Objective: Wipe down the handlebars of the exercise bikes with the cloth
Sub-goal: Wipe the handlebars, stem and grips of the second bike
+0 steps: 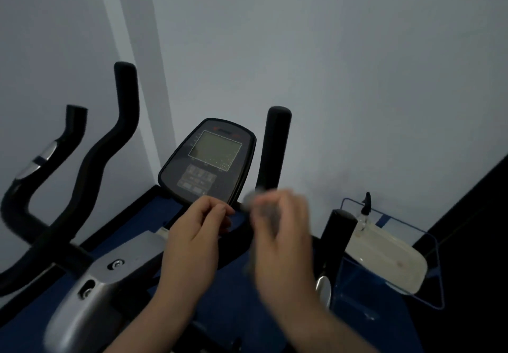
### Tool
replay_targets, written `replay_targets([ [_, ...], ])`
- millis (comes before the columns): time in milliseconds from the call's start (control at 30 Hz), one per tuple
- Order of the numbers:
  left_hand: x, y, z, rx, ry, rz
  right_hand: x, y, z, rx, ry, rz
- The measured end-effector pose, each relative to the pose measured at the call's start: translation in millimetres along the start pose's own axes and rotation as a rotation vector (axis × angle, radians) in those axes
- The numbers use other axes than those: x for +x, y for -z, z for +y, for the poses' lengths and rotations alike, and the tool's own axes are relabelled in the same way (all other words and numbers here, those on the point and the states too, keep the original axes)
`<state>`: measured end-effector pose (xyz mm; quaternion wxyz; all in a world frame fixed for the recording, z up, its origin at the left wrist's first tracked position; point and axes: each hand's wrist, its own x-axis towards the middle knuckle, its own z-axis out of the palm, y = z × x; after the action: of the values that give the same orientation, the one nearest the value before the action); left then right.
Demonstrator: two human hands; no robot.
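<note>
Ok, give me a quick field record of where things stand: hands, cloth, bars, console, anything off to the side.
left hand: in front of the console, fingers curled, seems to pinch something too small to tell
right hand: blurred by motion, low on the right bar; grip unclear
cloth: grey blur at the right hand, probably it; not certain
right bar: black, upright
left bar: black, curved, no hand on it
console: screen dark
second bike's bar: far left, untouched
spray bottle: lying in a wire holder at right
</note>
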<state>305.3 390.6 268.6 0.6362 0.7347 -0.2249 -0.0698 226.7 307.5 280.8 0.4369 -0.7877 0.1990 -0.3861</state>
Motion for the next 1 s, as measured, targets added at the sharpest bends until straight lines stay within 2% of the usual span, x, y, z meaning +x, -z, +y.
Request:
replay_targets([
  [67,-0.1,-0.8,-0.7,0.001,-0.016,0.017,33.7,0.2,-3.9,0.094,-0.116,0.190],
  [100,0.2,-1.1,-0.8,0.005,-0.024,0.017,37.7,-4.3,-4.5,0.166,-0.175,0.216],
  [267,2.3,-2.4,-0.6,0.065,-0.077,-0.008,-8.8,-14.2,1.9,0.364,-0.289,0.117],
  [433,0.7,-6.6,-0.2,0.143,-0.111,-0.028,31.8,-8.3,1.3,0.295,-0.269,0.241],
  [467,1.7,-6.7,0.4,0.104,-0.098,-0.014,25.0,-12.2,2.2,0.278,-0.261,0.225],
  [567,11.3,-11.4,13.9,-0.063,-0.064,0.054,0.6,-5.7,-0.4,0.300,-0.296,0.026],
  [600,16.1,-16.1,22.7,-0.113,-0.090,0.067,6.7,0.7,-1.5,0.331,-0.280,0.021],
  [700,34.4,-37.9,55.2,-0.189,-0.221,0.095,59.7,16.3,-16.7,0.355,-0.060,0.227],
  [767,44.6,-54.1,68.8,-0.282,-0.240,0.147,88.6,12.8,-26.9,0.410,0.025,0.257],
  [833,47.8,-65.1,67.2,-0.323,-0.229,0.201,90.0,1.0,-17.7,0.427,-0.057,0.249],
  [933,46.2,-70.7,52.8,-0.324,-0.185,0.214,68.8,-5.9,9.2,0.466,-0.339,0.230],
  [1000,48.6,-70.0,48.6,-0.347,-0.159,0.221,75.0,-3.3,10.6,0.526,-0.366,0.230],
])
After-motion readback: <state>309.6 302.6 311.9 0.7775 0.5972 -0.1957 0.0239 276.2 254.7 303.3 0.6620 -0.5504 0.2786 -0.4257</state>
